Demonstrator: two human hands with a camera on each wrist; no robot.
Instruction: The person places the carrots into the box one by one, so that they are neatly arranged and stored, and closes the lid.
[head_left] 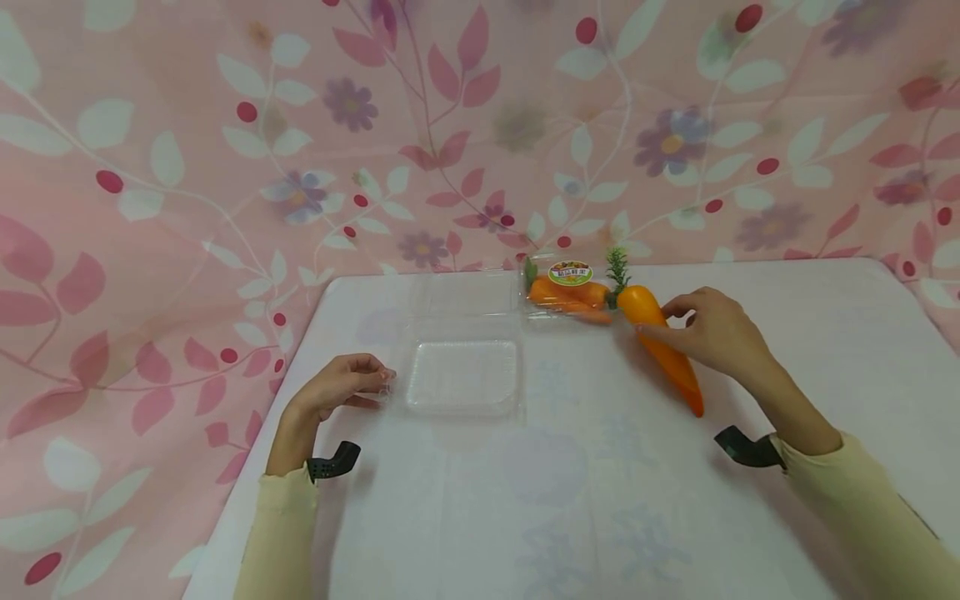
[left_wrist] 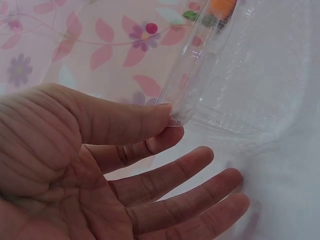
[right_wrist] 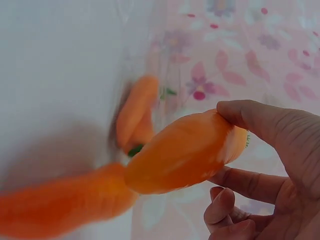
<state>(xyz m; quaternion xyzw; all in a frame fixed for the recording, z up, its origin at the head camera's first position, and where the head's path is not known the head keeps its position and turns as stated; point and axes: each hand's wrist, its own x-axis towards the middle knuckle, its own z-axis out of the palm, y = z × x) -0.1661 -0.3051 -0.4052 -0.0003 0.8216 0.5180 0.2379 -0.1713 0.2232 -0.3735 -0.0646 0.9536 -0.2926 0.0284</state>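
At the left, my left hand (head_left: 341,387) is beside an open clear plastic box (head_left: 516,375), its lid folded back behind the tray. Thumb and index finger pinch the box's corner in the left wrist view, the other fingers spread loosely. My right hand (head_left: 723,333) holds an orange toy carrot (right_wrist: 185,150) between thumb and fingers over the table's right half. Another orange carrot (right_wrist: 60,205) shows beyond its end in the right wrist view. From the head, the two line up as one long slanted shape with a green leafy top (head_left: 617,271).
A second clear box with a label (head_left: 570,273) stands at the back middle, with orange carrots (head_left: 562,293) inside. A white cloth (head_left: 450,517) covers the table. Behind it hangs a pink floral curtain (head_left: 480,125).
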